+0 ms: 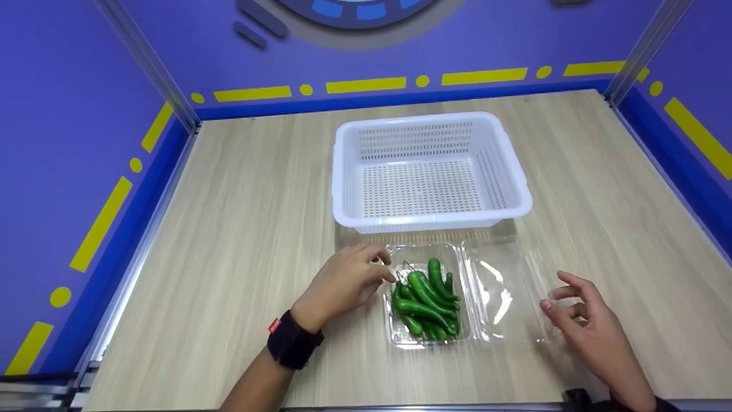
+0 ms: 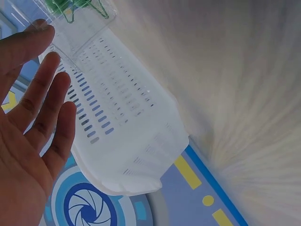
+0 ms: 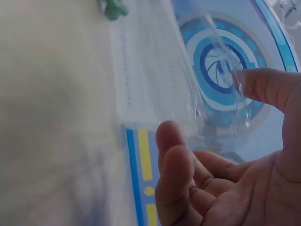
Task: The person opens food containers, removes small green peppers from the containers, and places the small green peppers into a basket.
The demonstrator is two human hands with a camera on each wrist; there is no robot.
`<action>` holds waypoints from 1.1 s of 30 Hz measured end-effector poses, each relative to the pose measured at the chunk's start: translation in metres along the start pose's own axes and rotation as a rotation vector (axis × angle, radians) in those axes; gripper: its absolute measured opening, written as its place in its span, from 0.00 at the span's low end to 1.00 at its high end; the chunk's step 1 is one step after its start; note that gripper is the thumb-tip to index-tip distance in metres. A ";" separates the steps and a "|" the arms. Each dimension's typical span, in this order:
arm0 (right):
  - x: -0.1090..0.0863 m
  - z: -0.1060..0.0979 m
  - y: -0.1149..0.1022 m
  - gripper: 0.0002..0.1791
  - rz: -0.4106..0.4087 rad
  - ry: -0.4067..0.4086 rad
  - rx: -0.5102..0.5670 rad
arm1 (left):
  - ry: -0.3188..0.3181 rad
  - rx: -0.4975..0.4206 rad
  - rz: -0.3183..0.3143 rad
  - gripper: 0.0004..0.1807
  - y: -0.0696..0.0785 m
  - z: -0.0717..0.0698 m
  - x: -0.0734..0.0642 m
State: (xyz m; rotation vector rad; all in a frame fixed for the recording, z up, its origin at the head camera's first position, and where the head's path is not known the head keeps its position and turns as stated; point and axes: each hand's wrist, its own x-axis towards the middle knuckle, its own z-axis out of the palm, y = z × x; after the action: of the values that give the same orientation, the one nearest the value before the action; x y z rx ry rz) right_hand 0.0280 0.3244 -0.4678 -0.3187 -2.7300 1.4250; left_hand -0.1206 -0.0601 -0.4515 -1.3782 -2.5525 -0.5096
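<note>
Several green chili peppers (image 1: 426, 306) lie heaped in the base of a clear plastic clamshell box (image 1: 409, 345), which stands open on the table. Its transparent lid (image 1: 517, 317) is folded out to the right. At the box's left rim is my left hand (image 1: 346, 280), its fingers loosely bent and thumb tip right by the edge. My right hand (image 1: 597, 329) is beside the lid's outer edge, thumb and fingers spread apart. In the right wrist view the thumb (image 3: 265, 87) overlaps the lid's edge. Neither hand grips anything.
A white perforated plastic basket (image 1: 432, 220) stands just behind the box, with nothing in it. The wood-grain table (image 1: 246, 217) is bounded by blue and purple panels (image 1: 366, 63) at the back and sides. A black band (image 1: 294, 340) is on my left wrist.
</note>
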 end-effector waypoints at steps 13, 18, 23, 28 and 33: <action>0.012 0.001 -0.016 0.34 -0.132 0.030 -0.274 | -0.004 -0.044 -0.013 0.10 -0.002 0.002 0.002; 0.020 0.004 -0.047 0.22 -0.314 0.048 -0.338 | -0.006 -0.033 -0.022 0.10 -0.002 0.004 0.001; 0.034 0.011 -0.082 0.17 -0.472 -0.093 -0.384 | -0.015 -0.037 -0.026 0.09 -0.002 0.005 0.001; 0.055 0.025 -0.111 0.18 -0.592 -0.287 -0.460 | -0.007 -0.038 -0.015 0.10 -0.004 0.003 0.004; 0.073 0.044 -0.135 0.19 -0.620 -0.474 -0.546 | -0.004 -0.050 -0.009 0.11 -0.004 0.003 0.004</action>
State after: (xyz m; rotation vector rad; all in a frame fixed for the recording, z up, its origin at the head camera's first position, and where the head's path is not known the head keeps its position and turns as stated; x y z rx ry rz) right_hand -0.0708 0.2285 -0.3873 0.8906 -3.0948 0.6380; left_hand -0.1266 -0.0576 -0.4540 -1.3864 -2.5665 -0.5763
